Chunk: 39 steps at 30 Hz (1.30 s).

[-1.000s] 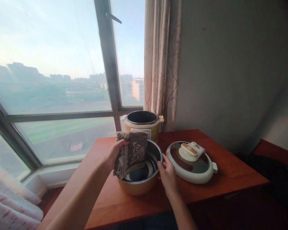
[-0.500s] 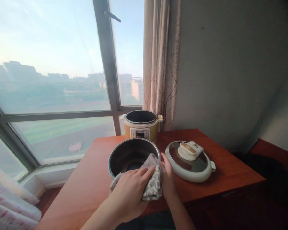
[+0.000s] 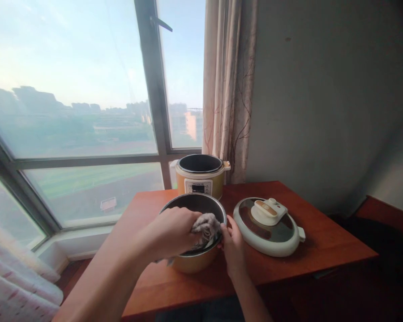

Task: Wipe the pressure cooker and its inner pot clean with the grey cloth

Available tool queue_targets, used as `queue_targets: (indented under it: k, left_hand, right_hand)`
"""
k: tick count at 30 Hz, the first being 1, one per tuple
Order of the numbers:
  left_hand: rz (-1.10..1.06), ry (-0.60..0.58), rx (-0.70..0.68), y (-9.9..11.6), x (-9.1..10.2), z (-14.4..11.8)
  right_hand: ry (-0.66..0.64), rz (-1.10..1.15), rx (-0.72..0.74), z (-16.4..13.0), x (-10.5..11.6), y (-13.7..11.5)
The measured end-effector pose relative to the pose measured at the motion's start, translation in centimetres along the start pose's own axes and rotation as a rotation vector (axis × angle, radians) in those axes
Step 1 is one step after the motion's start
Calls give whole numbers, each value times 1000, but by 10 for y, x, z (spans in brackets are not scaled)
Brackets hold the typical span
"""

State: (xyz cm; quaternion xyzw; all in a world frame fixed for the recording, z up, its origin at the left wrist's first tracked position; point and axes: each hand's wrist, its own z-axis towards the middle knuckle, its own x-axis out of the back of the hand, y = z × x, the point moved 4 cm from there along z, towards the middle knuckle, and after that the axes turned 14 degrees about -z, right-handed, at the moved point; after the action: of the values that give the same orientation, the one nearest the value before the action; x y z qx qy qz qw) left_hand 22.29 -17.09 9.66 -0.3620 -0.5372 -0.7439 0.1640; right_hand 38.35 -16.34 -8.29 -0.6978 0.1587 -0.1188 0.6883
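A dark-lined inner pot (image 3: 190,264) with a gold-brown outside stands on the table near its front edge. My left hand (image 3: 174,230) reaches over its near rim, closed on a bunched grey cloth (image 3: 206,229) that lies against the inside of the right wall. Part of the pot's opening is hidden behind this hand and forearm. With thumb and fingers, my right hand (image 3: 233,243) grips the pot's right rim. Just behind the pot is the yellow and white electric cooker body (image 3: 216,182), open at the top.
To the right of the pot lies a white-rimmed cooker lid (image 3: 272,248) with a handle on top. The red-brown table (image 3: 336,243) has its front edge close to me. A window (image 3: 87,112), a curtain (image 3: 228,89) and a grey wall (image 3: 322,98) stand beyond.
My left hand has moved from the near right rim up and into the pot, taking the cloth from over the rim to inside. My right hand keeps hold of the rim.
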Motion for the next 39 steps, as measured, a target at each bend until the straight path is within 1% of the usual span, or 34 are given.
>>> queue_targets:
  k: [1, 2, 3, 4, 5, 7, 8, 10, 13, 15, 18, 20, 22, 25, 27, 29, 30, 32, 34, 37, 39]
  left_hand:
    - [178, -170, -61, 9, -19, -7]
    - [309, -253, -119, 16, -38, -14]
    - [418, -303, -134, 21, -55, -21]
    - [516, -330, -120, 23, -71, -28]
    - [593, -341, -101, 24, -85, -33]
    - [640, -283, -110, 23, -103, -39]
    - [629, -250, -116, 21, -108, -41]
    - [561, -187, -121, 13, -111, -44]
    - [457, -116, -108, -3, -110, -46]
    - [419, -94, -120, -12, -111, -49]
    - [399, -66, -179, -19, -112, -53]
    - [405, 10, -220, -23, -111, -57]
    - [427, 132, -279, -27, -107, -61]
    - [466, 295, -393, -36, -98, -70]
    - [490, 376, -443, -43, -90, -74]
    - [498, 436, -456, -51, -81, -75]
    - [491, 448, -457, -54, -77, -76]
    - [451, 432, -460, -60, -69, -75]
    - [388, 373, -463, -64, -62, -72]
    - [256, 252, -444, -66, -50, -68]
    - [155, 210, -428, -67, -39, -65]
  right_hand:
    - [9, 9, 20, 1, 1, 0]
    - [15, 14, 42, 2, 2, 1]
    - [12, 12, 62, 3, 3, 0]
    - [-2, 6, 75, 5, 4, 0]
    - [-28, -3, 79, 6, 5, -1]
    - [-93, -14, 69, 9, 5, -4]
    - [-113, -7, 64, 10, 6, -5]
    - [-121, 21, 50, 8, 11, -10]
    - [-120, -3, 3, -4, 21, -13]
    - [-178, -77, -7, -17, 28, -15]
    - [-279, -207, 81, -38, 36, -22]
    - [-311, -226, 147, -47, 38, -29]
    - [-355, -143, 143, -51, 36, -37]
    - [-419, 18, 57, -51, 27, -49]
    - [-411, 80, 28, -48, 19, -58]
    - [-391, 127, 4, -45, 11, -67]
    - [-392, 148, -10, -44, 7, -71]
    - [-407, 181, -37, -40, 0, -78]
    - [-422, 207, -53, -36, -4, -84]
    - [-433, 225, -71, -29, -6, -88]
    - [-438, 231, -84, -24, -5, -88]
